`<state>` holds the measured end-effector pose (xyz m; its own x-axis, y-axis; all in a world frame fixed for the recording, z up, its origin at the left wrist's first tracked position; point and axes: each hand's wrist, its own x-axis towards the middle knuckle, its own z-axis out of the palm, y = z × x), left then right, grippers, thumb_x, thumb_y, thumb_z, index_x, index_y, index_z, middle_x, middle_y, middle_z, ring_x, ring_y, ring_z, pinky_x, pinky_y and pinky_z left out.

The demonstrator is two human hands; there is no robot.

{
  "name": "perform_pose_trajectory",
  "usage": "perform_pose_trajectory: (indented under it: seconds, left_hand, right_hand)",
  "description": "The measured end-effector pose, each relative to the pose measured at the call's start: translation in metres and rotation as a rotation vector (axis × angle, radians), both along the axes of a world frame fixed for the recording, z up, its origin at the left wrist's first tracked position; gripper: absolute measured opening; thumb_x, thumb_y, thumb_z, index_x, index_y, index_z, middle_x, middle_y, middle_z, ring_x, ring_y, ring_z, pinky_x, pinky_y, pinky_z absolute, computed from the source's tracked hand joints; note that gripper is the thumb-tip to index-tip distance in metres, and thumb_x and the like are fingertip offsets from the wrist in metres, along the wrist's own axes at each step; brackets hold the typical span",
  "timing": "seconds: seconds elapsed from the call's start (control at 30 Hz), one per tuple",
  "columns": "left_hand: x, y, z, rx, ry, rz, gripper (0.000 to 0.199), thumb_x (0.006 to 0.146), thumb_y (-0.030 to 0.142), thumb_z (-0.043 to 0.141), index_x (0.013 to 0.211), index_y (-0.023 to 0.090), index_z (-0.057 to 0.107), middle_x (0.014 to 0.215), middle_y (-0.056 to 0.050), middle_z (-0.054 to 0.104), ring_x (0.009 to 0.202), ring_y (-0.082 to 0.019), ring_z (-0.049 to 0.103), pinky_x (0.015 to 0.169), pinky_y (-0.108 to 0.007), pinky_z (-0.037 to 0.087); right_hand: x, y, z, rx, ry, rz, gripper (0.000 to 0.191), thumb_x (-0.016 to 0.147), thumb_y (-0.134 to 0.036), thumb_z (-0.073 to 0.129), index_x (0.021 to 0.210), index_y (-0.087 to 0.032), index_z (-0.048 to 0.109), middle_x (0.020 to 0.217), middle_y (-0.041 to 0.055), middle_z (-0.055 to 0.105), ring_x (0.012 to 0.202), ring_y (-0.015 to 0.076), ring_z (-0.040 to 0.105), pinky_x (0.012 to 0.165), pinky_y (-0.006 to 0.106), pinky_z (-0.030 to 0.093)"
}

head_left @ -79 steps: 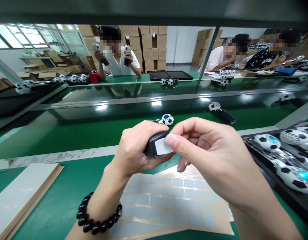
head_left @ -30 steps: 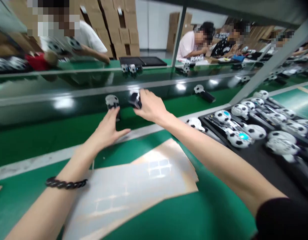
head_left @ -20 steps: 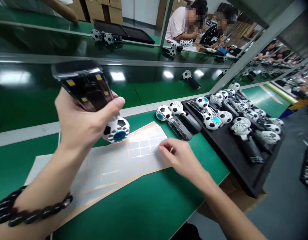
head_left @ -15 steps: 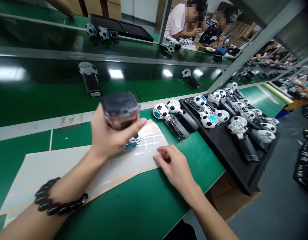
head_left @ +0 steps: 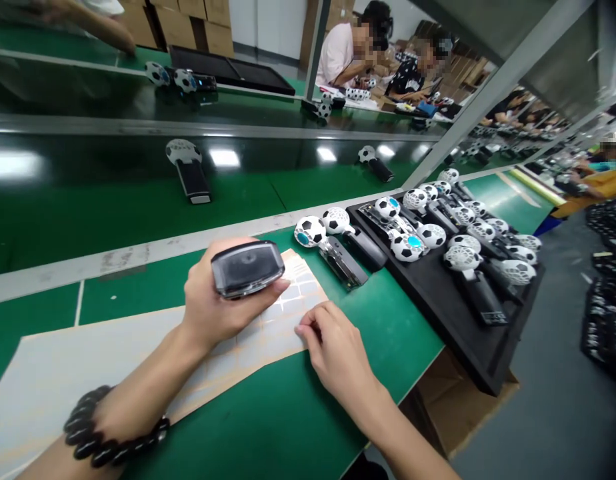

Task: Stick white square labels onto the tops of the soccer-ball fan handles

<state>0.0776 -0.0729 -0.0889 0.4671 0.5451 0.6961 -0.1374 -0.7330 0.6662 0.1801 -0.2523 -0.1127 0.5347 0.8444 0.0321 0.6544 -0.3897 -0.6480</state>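
At the far left, a string of round black beads (head_left: 115, 427) is worn on the left wrist. The left hand (head_left: 213, 300) is closed around a glossy black plastic handle (head_left: 247, 269), whose flat end is turned upward (no pale square can be made out on its visible face, and any head is hidden by the hand). Beneath it, a thin tan-backed sheet of pale grey square labels (head_left: 63, 380) is laid on the green worktop (head_left: 138, 280). The right hand (head_left: 335, 353) is half open, with its fingers lightly curled at the sheet's edge. Just beyond, two black-and-white football-patterned plastic units with black handles (head_left: 328, 240) are set down. Further right, a black foam tray (head_left: 481, 370) is crowded with similar units. As far as can be judged, much remains to be handled: many units are on the tray, and pale squares are left on the sheet.
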Motion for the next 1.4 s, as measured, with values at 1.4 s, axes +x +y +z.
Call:
perform_pose_trajectory:
  seconds: [1.4]
  left_hand:
    - [-0.064,0.06,0.076,0.614,0.019,0.072,0.019,0.087,0.022,0.066,0.104,0.018,0.06,0.085,-0.007,0.074,0.074,-0.018,0.073,0.061,-0.024,0.059]
  right_hand:
    - [-0.01,0.117,0.155,0.419,0.924,0.489,0.018,0.08,-0.017,0.079,0.068,-0.024,0.067,0.054,-0.0059,0.068,0.042,0.0111,0.066,0.042,0.018,0.055]
